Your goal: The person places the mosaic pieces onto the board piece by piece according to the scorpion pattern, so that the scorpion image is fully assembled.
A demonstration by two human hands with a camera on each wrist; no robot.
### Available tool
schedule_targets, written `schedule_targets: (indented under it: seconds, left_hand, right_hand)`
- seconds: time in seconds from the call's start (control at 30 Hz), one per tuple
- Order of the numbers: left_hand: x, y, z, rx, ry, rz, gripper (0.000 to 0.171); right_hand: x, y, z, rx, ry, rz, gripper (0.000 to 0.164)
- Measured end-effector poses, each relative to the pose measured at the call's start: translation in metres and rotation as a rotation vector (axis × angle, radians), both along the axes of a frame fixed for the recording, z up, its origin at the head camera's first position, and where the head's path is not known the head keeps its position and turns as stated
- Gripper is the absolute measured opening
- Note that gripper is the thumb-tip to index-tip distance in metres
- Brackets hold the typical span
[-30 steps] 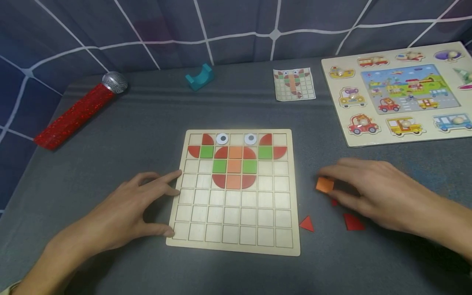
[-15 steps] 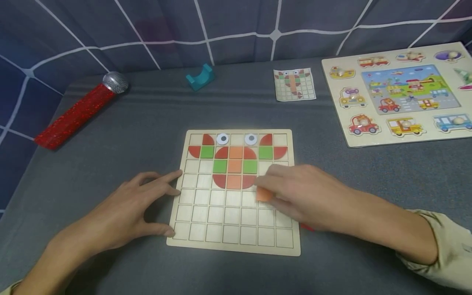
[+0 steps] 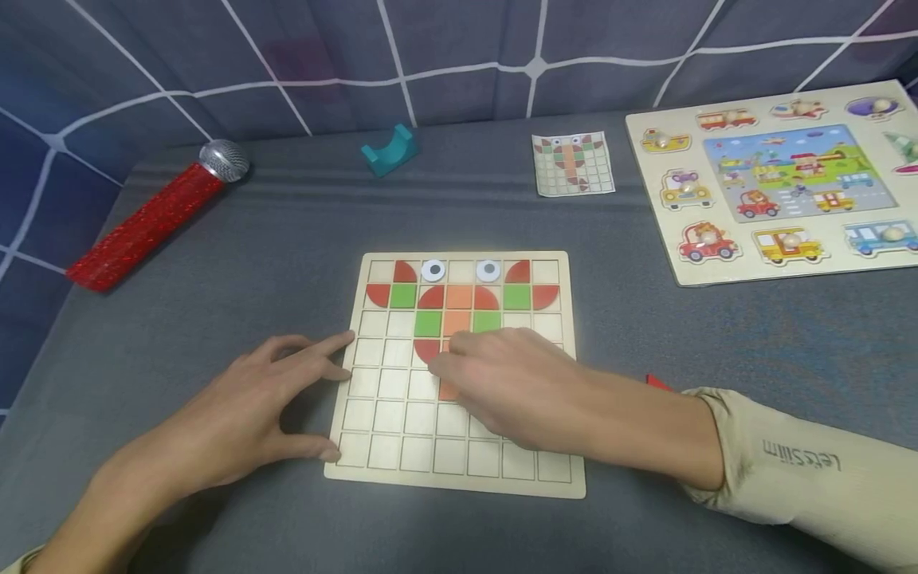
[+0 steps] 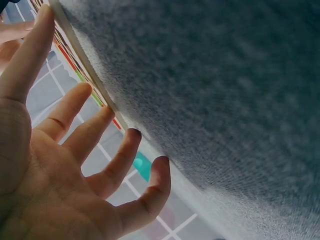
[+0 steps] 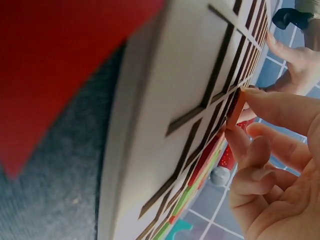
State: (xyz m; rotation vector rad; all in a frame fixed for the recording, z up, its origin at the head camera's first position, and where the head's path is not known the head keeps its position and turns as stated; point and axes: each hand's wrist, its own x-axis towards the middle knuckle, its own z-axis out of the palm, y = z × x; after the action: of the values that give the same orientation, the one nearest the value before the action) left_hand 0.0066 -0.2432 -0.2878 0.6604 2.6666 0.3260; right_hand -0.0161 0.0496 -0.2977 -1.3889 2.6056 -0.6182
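My right hand [image 3: 523,391] is over the middle of the wooden grid board [image 3: 383,452]. Thumb and forefinger pinch a small orange square tile [image 5: 237,111], tilted at the board's surface in the right wrist view. In the head view the hand covers most of this orange tile, below the column of other orange tiles [image 3: 457,322]. Red quarter-circle tiles [image 3: 426,351], green square tiles [image 3: 428,324] and two round eye pieces [image 3: 433,271] fill cells in the upper rows. At the board's left edge my left hand [image 3: 244,406] rests with spread fingers touching the rim.
A red tile [image 3: 657,383] shows beside my right forearm. Behind the board lie a printed pattern card [image 3: 574,165] and a teal curved block [image 3: 390,151]. A red glittery microphone [image 3: 154,219] lies at left, a vehicle knob puzzle [image 3: 688,267] at right.
My right hand has carried the orange tile left from beside the board, over its right side, to the middle column. My left hand has stayed at the left edge.
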Motion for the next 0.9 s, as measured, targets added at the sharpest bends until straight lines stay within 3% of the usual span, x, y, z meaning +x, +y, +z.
schedule_targets:
  seconds: [0.3, 0.5, 0.9]
  left_hand:
    - [-0.0001, -0.0016, 0.0006, 0.013, 0.002, 0.002, 0.081]
    - [-0.0002, -0.0019, -0.0001, 0.015, 0.000, 0.002, 0.081]
    - [-0.0010, -0.0013, -0.0003, 0.013, -0.002, -0.004, 0.081]
  right_hand:
    - [0.0001, -0.0017, -0.0004, 0.004, 0.020, 0.005, 0.013]
    - [0.0002, -0.0014, -0.0002, 0.020, -0.012, -0.003, 0.005]
    - [-0.0008, 0.0019, -0.0016, 0.063, -0.022, -0.008, 0.018]
